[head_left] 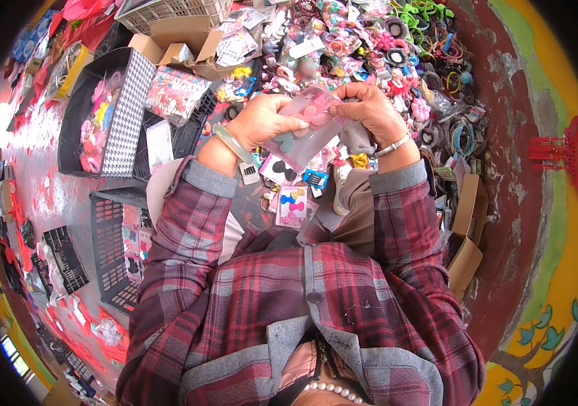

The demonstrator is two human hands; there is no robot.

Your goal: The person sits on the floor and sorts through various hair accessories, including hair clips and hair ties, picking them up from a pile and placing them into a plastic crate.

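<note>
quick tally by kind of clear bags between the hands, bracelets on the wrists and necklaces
Clear bag: 1
Bracelets: 2, one on each wrist
Pearl necklace: 1
Total: 4

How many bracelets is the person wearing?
2: a pale green bangle on the left wrist, a silver-coloured bracelet on the right wrist. The sleeves could hide more.

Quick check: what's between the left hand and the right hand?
In the head view, a clear plastic bag with pink pieces showing in it spans the gap, gripped by both the left hand and the right hand.
</note>
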